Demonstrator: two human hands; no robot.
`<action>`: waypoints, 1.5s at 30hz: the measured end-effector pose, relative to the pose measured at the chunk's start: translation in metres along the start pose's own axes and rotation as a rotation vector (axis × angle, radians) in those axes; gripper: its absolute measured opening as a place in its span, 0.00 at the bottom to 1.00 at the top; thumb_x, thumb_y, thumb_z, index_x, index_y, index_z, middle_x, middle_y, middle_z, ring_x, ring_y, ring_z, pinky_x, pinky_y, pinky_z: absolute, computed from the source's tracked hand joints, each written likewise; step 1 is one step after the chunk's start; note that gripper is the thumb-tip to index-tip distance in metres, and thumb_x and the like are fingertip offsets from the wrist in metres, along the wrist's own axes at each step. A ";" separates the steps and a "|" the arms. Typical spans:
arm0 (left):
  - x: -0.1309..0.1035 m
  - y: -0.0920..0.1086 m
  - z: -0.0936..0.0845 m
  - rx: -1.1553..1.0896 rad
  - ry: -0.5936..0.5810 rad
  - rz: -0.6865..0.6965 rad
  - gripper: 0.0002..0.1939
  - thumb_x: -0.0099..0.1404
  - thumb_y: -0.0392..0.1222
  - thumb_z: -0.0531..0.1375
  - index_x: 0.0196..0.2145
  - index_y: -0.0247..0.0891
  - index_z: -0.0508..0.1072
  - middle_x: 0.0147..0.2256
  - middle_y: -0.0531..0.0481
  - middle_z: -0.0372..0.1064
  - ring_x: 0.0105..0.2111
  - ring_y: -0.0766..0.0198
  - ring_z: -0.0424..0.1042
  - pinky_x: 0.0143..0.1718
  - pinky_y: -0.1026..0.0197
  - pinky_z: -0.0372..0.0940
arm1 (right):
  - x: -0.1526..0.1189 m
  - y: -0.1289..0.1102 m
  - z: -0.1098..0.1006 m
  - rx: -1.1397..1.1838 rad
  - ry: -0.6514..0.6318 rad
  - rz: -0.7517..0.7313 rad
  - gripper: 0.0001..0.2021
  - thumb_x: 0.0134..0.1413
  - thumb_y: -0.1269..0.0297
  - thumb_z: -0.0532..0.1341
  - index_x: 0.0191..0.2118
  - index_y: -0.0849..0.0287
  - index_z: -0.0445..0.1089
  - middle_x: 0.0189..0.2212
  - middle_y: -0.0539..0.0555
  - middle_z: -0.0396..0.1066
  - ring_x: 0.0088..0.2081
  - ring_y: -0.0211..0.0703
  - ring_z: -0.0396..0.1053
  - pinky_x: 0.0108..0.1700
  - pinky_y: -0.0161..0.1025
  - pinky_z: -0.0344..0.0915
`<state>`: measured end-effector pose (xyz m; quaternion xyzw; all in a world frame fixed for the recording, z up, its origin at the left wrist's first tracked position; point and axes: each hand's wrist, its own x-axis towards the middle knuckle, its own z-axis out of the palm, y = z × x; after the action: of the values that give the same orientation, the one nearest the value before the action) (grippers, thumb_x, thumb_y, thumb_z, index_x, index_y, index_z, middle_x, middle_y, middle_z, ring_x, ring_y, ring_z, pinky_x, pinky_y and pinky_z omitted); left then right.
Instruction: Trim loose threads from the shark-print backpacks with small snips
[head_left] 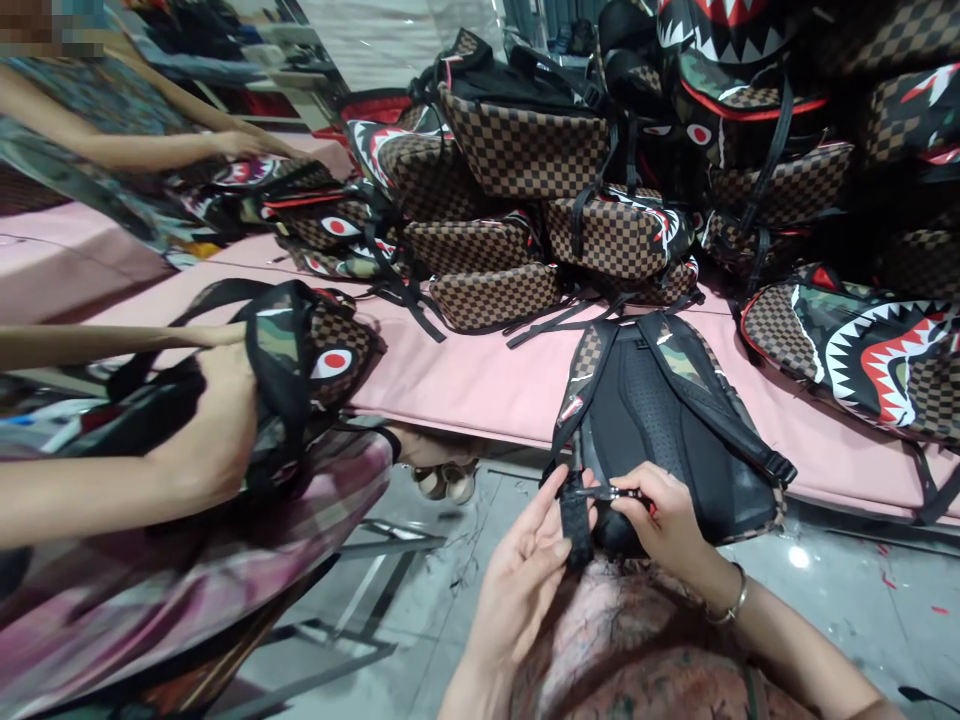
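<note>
A backpack [637, 430] lies with its padded black back facing up, resting on the pink table edge and against my lap. My left hand [525, 570] grips the end of a black webbing strap [576, 530] at the backpack's lower left, thumb pressed on it. My right hand [667, 520] is closed around small thread snips [616, 493], whose dark handle shows a bit of red. Their metal tip points left and meets the strap by my left fingertips. Whether the blades are apart is too small to tell.
Stacked checkered backpacks [525, 150] fill the back of the pink table [465, 380]. A shark-mouth backpack [862, 350] lies at right. On the left, a co-worker's hands [217, 420] handle another backpack [330, 350]; a second person [112, 130] works farther back. Red scraps lie on the floor.
</note>
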<state>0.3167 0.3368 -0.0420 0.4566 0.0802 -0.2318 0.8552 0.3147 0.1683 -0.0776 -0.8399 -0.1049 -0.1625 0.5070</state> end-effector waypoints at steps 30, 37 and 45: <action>0.017 -0.014 0.000 0.233 0.376 -0.054 0.19 0.43 0.48 0.66 0.27 0.30 0.70 0.21 0.47 0.71 0.18 0.66 0.68 0.18 0.68 0.62 | -0.006 0.012 -0.001 -0.224 0.064 -0.160 0.10 0.61 0.64 0.50 0.40 0.59 0.68 0.28 0.54 0.67 0.31 0.43 0.63 0.34 0.39 0.58; 0.015 -0.016 0.000 0.328 0.299 -0.010 0.18 0.48 0.50 0.64 0.28 0.31 0.70 0.18 0.50 0.68 0.17 0.67 0.67 0.19 0.67 0.61 | -0.004 0.017 0.000 -0.310 -0.044 -0.118 0.13 0.63 0.60 0.49 0.40 0.60 0.69 0.31 0.56 0.68 0.34 0.43 0.64 0.37 0.38 0.58; 0.013 -0.020 -0.011 0.407 0.211 0.010 0.16 0.50 0.51 0.63 0.26 0.33 0.70 0.16 0.53 0.65 0.16 0.70 0.62 0.20 0.68 0.59 | 0.002 0.009 0.000 -0.178 -0.081 -0.091 0.12 0.61 0.61 0.52 0.34 0.59 0.70 0.28 0.53 0.67 0.31 0.41 0.63 0.35 0.36 0.57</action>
<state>0.3199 0.3325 -0.0675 0.6419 0.1184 -0.1901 0.7334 0.3193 0.1646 -0.0841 -0.8819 -0.1487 -0.1599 0.4177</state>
